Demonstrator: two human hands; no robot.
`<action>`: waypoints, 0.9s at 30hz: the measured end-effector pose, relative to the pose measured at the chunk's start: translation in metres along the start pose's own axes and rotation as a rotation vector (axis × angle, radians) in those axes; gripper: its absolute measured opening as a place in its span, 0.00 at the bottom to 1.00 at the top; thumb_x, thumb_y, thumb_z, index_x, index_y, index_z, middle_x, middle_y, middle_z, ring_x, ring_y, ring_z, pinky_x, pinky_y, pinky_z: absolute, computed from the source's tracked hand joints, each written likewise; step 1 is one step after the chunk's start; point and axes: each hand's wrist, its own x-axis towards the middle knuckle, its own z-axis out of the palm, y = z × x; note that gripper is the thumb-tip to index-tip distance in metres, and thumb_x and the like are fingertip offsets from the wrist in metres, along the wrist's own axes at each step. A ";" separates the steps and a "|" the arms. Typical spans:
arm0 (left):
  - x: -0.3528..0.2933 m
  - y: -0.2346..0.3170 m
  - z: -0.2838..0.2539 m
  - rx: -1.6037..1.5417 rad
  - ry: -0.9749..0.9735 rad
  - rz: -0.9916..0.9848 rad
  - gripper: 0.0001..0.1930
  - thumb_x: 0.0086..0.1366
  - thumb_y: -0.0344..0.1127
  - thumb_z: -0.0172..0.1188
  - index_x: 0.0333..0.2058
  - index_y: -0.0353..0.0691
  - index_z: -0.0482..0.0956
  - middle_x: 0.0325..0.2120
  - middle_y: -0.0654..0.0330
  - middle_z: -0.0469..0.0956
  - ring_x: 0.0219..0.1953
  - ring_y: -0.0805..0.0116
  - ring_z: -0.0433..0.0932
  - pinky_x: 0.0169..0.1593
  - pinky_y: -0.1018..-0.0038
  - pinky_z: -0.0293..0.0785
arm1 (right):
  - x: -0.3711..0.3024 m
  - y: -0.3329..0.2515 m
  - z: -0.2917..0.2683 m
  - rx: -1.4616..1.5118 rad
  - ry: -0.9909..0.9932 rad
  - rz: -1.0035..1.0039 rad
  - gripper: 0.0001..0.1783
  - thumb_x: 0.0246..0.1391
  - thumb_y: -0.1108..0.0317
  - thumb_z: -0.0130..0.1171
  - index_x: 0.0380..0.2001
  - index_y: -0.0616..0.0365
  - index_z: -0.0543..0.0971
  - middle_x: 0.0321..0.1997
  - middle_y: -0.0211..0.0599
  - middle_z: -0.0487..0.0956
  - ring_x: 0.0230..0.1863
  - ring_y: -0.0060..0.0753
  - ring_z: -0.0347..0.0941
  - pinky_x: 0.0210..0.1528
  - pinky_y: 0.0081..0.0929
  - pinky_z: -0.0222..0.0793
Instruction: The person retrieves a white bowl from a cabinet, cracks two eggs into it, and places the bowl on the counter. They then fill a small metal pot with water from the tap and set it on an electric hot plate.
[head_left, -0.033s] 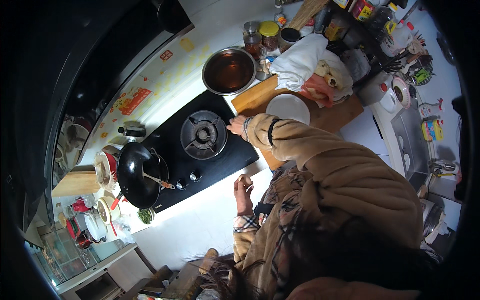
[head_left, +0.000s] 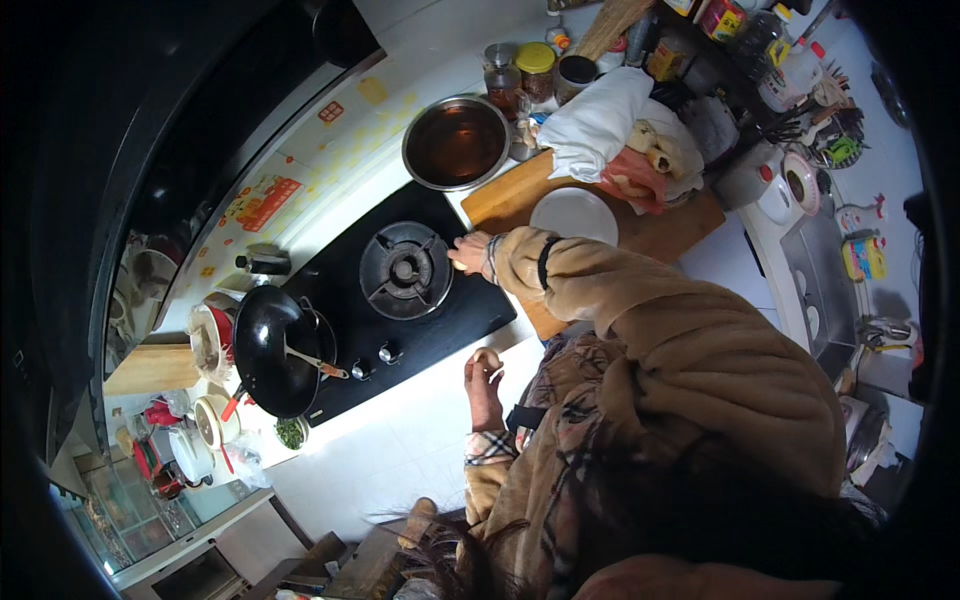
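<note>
My right hand (head_left: 468, 252) reaches across to the right edge of the black gas stove (head_left: 440, 212), beside the round burner (head_left: 404, 270). Its fingers are closed, and a small pale bit shows under the fingertips, too small to name. Closer to my body, my left hand (head_left: 484, 390) is raised off the stove's front edge with curled fingers. Something small and rounded, brownish, seems to sit at its fingertips; its kind cannot be made out. Behind my right wrist, a white plate (head_left: 574, 212) lies on a wooden cutting board (head_left: 660, 236).
A black wok (head_left: 262, 345) with a spatula (head_left: 318, 362) in it sits at the stove's left. A steel basin (head_left: 410, 160) of dark liquid stands behind the stove, near jars (head_left: 536, 72). White cloth (head_left: 596, 118) lies on the board. Chopped greens (head_left: 291, 433) fill a small bowl. A sink (head_left: 826, 260) is far right.
The view has shifted very slightly. My right hand stays by the burner, and the pale bit under its fingertips shows more. My left hand has turned a little.
</note>
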 end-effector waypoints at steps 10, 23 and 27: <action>0.033 0.076 0.069 0.091 -0.395 0.075 0.22 0.71 0.41 0.53 0.61 0.42 0.69 0.46 0.60 0.78 0.41 0.68 0.81 0.40 0.79 0.73 | -0.173 -0.013 -0.080 1.416 0.242 0.477 0.23 0.59 0.54 0.66 0.49 0.57 0.75 0.33 0.32 0.78 0.29 0.23 0.78 0.26 0.20 0.75; 0.080 0.032 0.225 -0.018 -0.672 -0.213 0.20 0.72 0.36 0.56 0.60 0.40 0.71 0.49 0.58 0.78 0.45 0.63 0.81 0.48 0.73 0.79 | -0.276 0.011 -0.106 0.921 0.711 0.371 0.26 0.60 0.73 0.59 0.62 0.55 0.70 0.59 0.39 0.71 0.56 0.34 0.71 0.53 0.29 0.72; 0.086 0.024 0.235 0.035 -0.673 -0.181 0.20 0.71 0.38 0.58 0.59 0.42 0.72 0.49 0.58 0.78 0.47 0.65 0.80 0.49 0.74 0.79 | -0.283 0.018 -0.104 0.939 0.727 0.438 0.27 0.59 0.73 0.60 0.62 0.56 0.70 0.60 0.39 0.71 0.58 0.33 0.71 0.55 0.30 0.71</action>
